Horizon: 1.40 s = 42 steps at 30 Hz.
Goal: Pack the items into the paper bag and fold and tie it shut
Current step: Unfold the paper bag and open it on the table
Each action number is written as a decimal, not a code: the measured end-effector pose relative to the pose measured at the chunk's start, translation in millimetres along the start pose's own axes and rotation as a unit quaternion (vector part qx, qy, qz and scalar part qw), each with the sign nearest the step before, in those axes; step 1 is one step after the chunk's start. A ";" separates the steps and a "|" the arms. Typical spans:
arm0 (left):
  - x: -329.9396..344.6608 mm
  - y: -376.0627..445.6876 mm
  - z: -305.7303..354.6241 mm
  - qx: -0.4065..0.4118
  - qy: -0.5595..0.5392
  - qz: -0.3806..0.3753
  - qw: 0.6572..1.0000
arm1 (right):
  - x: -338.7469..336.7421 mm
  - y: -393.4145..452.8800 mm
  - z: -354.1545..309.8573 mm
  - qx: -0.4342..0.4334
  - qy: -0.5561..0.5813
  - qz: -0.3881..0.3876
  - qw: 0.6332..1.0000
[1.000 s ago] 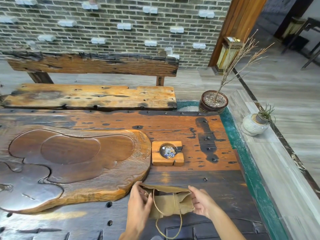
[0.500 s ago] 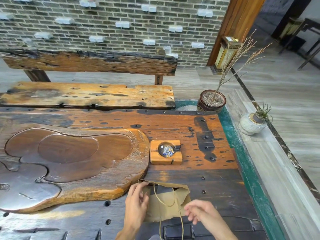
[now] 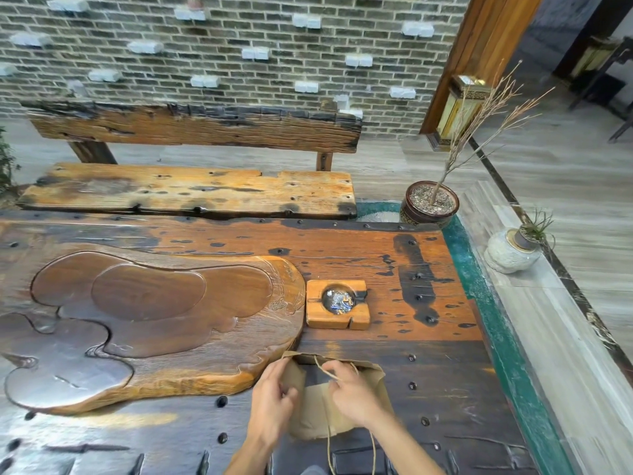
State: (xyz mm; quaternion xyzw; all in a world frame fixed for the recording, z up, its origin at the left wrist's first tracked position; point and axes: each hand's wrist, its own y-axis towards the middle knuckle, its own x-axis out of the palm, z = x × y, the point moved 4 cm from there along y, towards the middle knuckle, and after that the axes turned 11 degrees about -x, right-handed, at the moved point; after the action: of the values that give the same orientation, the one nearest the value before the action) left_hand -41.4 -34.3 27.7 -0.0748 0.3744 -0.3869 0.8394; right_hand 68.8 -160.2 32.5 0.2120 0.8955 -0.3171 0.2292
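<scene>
A small brown paper bag [image 3: 317, 411] lies on the dark wooden table [image 3: 428, 389] near the front edge, its mouth facing away from me and partly open. My left hand [image 3: 274, 402] grips the bag's left side. My right hand [image 3: 352, 392] rests over the bag's middle and pinches the thin tan string handle [image 3: 329, 447], which trails toward me off the bag. The inside of the bag looks dark; I cannot see any items in it.
A carved wooden tea tray [image 3: 147, 323] fills the table's left. A square wooden ashtray [image 3: 337, 305] sits just beyond the bag. Behind the table stands a wooden bench [image 3: 191, 190]. A potted dry branch [image 3: 430, 204] and a white vase [image 3: 512, 252] stand at the right.
My right hand moved from the bag's right edge, back toward me, then onto the bag's middle, taking hold of the string. My left hand stayed on the left side.
</scene>
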 end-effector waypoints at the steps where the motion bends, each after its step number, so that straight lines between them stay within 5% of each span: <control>1: -0.6 0.9 -0.6 0.000 0.003 0.002 1.000 | 0.9 3.7 0.5 -0.007 -0.033 0.000 0.999; 12: -8.2 1.1 1.9 -0.034 -0.051 0.013 0.998 | -16.8 17.3 13.9 -0.045 -0.274 -0.041 0.960; 36: -3.9 1.8 16.0 -0.007 -0.030 0.011 0.999 | -20.8 35.6 49.1 0.005 -0.341 -0.245 0.908; 42: -0.6 5.9 23.7 0.018 -0.019 -0.009 1.000 | -31.2 36.2 54.5 0.065 -0.255 -0.228 0.938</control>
State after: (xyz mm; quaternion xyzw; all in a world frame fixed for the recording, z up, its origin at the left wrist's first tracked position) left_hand -21.9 -33.7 42.4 -0.0703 0.3509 -0.3995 0.8440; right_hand 128.0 -178.1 -5.3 -0.0711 0.8089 -0.4615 0.3573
